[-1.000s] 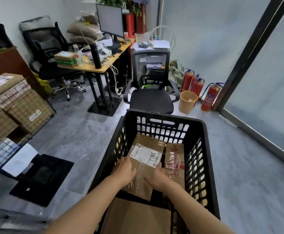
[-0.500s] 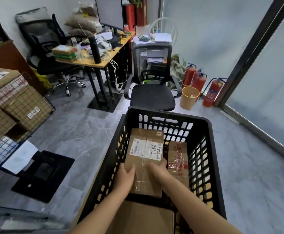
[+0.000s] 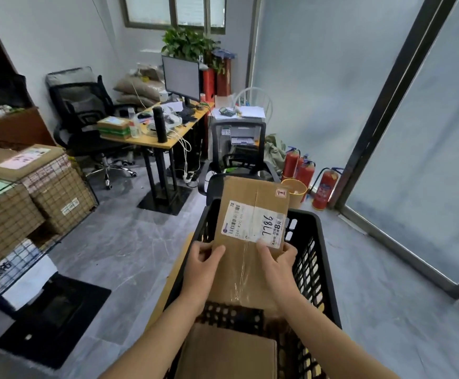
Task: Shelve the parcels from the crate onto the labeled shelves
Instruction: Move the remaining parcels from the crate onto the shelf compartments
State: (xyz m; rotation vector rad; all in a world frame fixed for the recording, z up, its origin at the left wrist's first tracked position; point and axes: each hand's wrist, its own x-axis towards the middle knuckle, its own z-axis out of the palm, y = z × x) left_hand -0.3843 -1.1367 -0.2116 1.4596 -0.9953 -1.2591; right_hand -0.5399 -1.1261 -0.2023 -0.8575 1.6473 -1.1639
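Nearest: a second cardboard box (image 3: 228,351), lying flat at the near end of the crate (image 3: 314,269), between the forearms.

Hands: the left hand (image 3: 202,265) and right hand (image 3: 277,262) are each closed on the lower part of a parcel (image 3: 250,228), one on either long edge, thumbs laid on the front face and fingers wrapped behind.

Parcel: a flat brown carton, taped down its middle seam, held upright and raised above the crate, its top edge above the far rim. A white shipping label (image 3: 253,224) with the handwritten number 7786 is carried on the front face.

Handling, as judged: stiff and probably light, being held up by its lower edges alone. The tape is likely slippery, so bare cardboard at the side edges is preferred for the hold. Contents unknown; corners to be kept from knocks.

Crate: black, perforated plastic, standing on the grey floor.

Left: stacked cartons (image 3: 56,192) behind wire mesh, probably part of the shelving; the labels cannot be read from here.

Beyond: an office chair (image 3: 236,149) stands just past the crate, with a yellow bin (image 3: 295,191) and fire extinguishers (image 3: 324,187) to its right, and a desk (image 3: 154,138) with a monitor (image 3: 181,76) further left. The floor between crate and cartons appears unobstructed.
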